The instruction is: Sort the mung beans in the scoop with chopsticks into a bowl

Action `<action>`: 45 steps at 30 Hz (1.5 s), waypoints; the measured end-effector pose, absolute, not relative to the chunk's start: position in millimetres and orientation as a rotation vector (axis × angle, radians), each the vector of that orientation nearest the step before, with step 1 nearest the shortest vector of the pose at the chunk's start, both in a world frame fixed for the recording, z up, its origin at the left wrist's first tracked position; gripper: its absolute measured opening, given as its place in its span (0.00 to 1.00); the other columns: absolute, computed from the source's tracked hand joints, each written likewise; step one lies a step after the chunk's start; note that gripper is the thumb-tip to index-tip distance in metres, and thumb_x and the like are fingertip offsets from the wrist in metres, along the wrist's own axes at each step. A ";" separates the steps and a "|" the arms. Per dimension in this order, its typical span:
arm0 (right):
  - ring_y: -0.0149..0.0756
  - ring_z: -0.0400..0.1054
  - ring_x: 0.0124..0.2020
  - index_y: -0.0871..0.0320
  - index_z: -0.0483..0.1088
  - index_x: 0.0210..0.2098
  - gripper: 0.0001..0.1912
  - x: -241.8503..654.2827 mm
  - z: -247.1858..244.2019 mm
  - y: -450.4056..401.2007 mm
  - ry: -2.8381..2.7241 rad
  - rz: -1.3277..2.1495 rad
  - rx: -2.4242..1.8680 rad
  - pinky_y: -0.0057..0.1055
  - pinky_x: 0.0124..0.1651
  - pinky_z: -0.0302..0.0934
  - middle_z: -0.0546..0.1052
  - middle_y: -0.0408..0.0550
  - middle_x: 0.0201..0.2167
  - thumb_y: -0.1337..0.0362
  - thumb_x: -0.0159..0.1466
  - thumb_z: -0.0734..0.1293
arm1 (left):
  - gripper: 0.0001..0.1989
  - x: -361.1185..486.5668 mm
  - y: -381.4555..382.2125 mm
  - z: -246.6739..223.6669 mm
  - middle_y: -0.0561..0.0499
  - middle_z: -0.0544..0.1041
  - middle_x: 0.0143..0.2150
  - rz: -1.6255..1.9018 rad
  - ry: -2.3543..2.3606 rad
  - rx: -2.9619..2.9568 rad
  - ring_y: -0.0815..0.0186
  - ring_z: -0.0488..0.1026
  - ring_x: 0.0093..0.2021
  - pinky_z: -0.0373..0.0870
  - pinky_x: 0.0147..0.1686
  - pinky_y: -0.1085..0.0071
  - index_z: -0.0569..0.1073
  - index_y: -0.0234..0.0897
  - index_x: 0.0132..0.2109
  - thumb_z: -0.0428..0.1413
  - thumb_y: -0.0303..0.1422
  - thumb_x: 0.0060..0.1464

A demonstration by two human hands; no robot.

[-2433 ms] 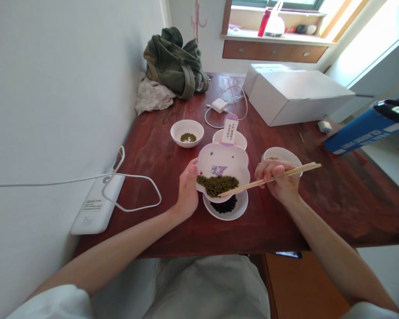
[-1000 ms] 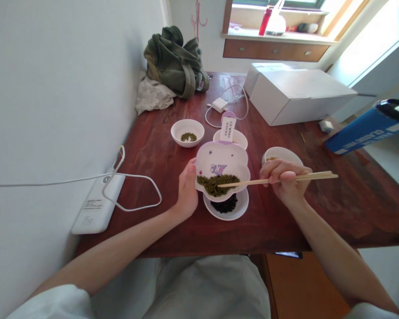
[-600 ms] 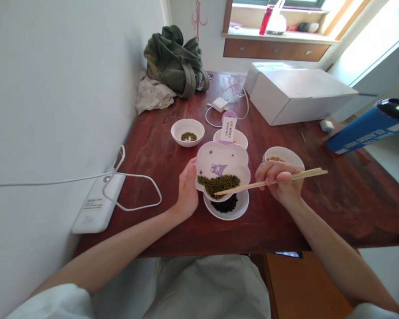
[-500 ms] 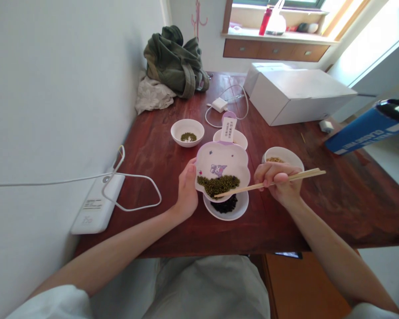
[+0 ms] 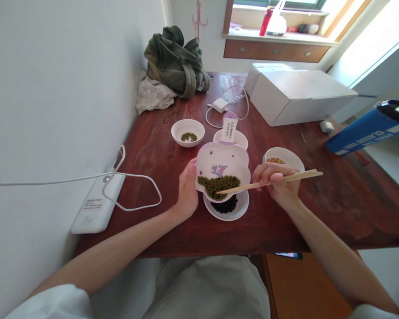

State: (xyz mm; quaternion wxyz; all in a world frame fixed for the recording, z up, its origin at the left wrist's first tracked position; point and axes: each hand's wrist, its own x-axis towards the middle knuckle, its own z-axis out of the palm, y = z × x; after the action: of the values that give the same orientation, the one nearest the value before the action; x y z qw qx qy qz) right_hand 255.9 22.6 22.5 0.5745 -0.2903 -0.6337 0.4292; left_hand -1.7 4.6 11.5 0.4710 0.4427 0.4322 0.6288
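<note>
My left hand point(image 5: 188, 188) grips the left edge of a white, purple-rimmed plate point(image 5: 231, 157) with a cartoon print, tilted toward me. Green mung beans point(image 5: 224, 185) lie heaped along its lower side. In my right hand point(image 5: 276, 179) is a pair of wooden chopsticks point(image 5: 294, 177), fingers closed round them, tips touching the beans. Beneath the plate's lower edge stands a white bowl of dark beans point(image 5: 228, 205). Behind the plate, another bowl point(image 5: 240, 137) is mostly covered. A bowl with some green beans point(image 5: 188, 133) is at the left; one with tan grains point(image 5: 284, 156) stands behind my right hand.
A white power strip point(image 5: 98, 204) with a looping cable lies along the left wall. Farther back are a green bag point(image 5: 176, 62), a white charger point(image 5: 220, 105) and a large white box point(image 5: 299, 91). A blue bottle point(image 5: 369, 128) is at the right.
The chopstick tips have shifted slightly right and up within the beans, with my right hand moving a little. My left hand and the plate are nearly still.
</note>
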 end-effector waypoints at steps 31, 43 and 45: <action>0.38 0.73 0.23 0.55 0.79 0.24 0.28 256.5 28.2 22.2 -1.542 0.960 -0.611 0.33 0.21 0.62 0.78 0.50 0.23 0.41 0.70 0.72 | 0.35 -1.6 5.5 10.8 0.42 0.89 0.49 1.550 1.017 1.086 0.53 0.85 0.50 0.80 0.49 0.61 0.83 0.36 0.52 0.54 0.64 0.67; 0.37 0.73 0.22 0.56 0.78 0.25 0.27 254.4 29.2 22.2 -1.561 0.868 -0.569 0.34 0.24 0.62 0.79 0.49 0.23 0.44 0.71 0.72 | 0.35 -2.0 5.5 9.3 0.43 0.88 0.50 1.546 1.037 1.081 0.53 0.85 0.50 0.80 0.50 0.60 0.82 0.37 0.52 0.54 0.65 0.66; 0.37 0.72 0.21 0.55 0.77 0.24 0.28 254.6 29.3 22.4 -1.526 0.807 -0.578 0.35 0.24 0.62 0.78 0.48 0.21 0.43 0.72 0.71 | 0.35 -1.8 5.8 9.4 0.43 0.88 0.49 1.550 1.048 1.076 0.53 0.85 0.49 0.80 0.50 0.60 0.82 0.36 0.53 0.54 0.65 0.66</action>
State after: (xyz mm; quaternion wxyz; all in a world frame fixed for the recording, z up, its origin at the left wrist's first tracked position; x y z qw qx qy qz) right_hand 254.6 22.4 29.3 0.6137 -0.2506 -0.6620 0.3499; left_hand -1.8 5.8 9.4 0.4722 0.4394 0.4280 0.6330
